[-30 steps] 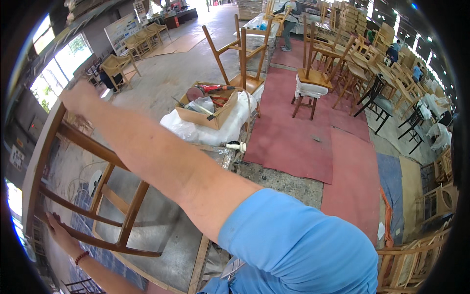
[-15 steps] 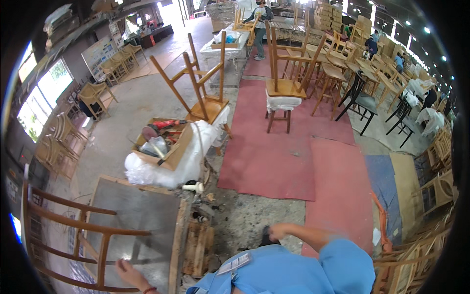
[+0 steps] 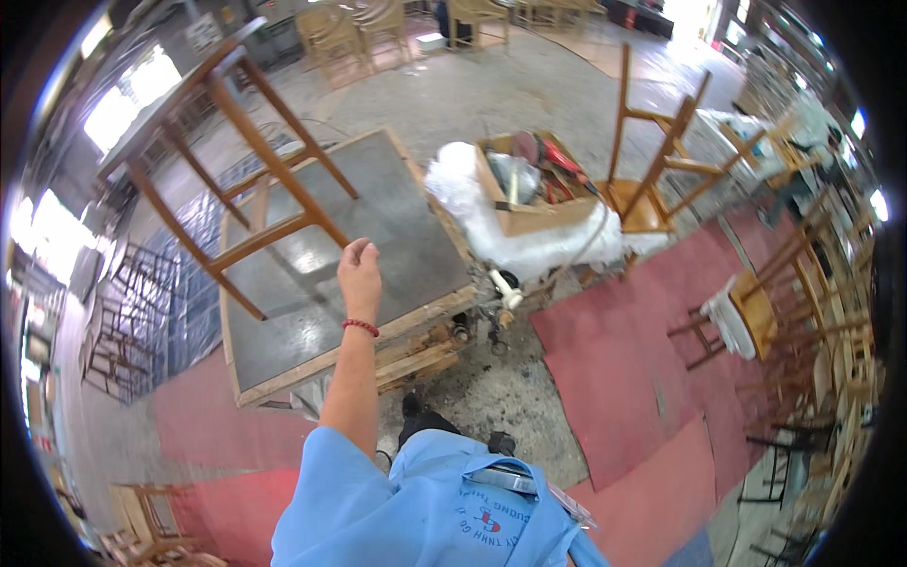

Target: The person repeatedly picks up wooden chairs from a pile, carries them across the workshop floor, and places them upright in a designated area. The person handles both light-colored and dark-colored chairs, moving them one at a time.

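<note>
Stool [image 3: 263, 148], one, brown wood: standing on its legs on the table [image 3: 397, 194], seat toward the upper left. Table: grey metal top, wooden edging. Left hand [image 3: 359, 271]: fingers curled at the foot of the stool's nearest leg; whether they grip it or only touch it cannot be told at this angle. Bracelet [image 3: 360, 327], red, on that wrist. Right hand: out of view, state unknown. Box [image 3: 543, 220], cardboard, open, holding tools, on white wrap [image 3: 461, 194] just beside the table. Mat [image 3: 614, 354], red, on the floor.
</note>
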A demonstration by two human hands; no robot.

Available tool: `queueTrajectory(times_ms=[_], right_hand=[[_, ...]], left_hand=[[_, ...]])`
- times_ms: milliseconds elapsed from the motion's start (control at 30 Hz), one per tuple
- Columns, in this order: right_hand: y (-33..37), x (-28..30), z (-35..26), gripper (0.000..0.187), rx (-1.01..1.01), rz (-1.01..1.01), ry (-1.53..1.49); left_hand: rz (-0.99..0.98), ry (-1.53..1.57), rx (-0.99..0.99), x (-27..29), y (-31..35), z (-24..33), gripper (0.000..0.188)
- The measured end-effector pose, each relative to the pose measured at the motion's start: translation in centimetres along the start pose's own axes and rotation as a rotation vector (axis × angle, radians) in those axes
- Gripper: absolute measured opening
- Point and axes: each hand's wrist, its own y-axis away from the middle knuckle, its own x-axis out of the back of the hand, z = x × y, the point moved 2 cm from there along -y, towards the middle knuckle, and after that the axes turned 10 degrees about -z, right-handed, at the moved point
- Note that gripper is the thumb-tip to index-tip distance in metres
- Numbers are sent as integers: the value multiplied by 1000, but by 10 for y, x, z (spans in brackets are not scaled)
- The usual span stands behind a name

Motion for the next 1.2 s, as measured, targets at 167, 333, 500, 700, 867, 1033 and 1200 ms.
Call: queueTrajectory(times_ms=[167,333,500,700,867,1033,1200], right_hand=[[-21,29,-100,53,174,16,131],[-28,-3,-156,54,253,-27,198],[-18,-49,-170,54,134,-62,215],[8,-94,-175,55,-122,-77,215],[30,-110,-204,56,-198,-82,221],[53,-87,-309,56,-12,-47,327],[55,-19,-509,48,836,311,373]], left_hand=[[105,82,-110,48,-24,57,24],[203,31,-229,126,-75,90,25],[499,-223,-455,229,-131,133,32],[580,-282,-616,316,-175,202,51],[454,124,-598,349,-211,249,60],[140,440,-545,375,-251,274,32],[193,454,-507,394,-249,265,27]])
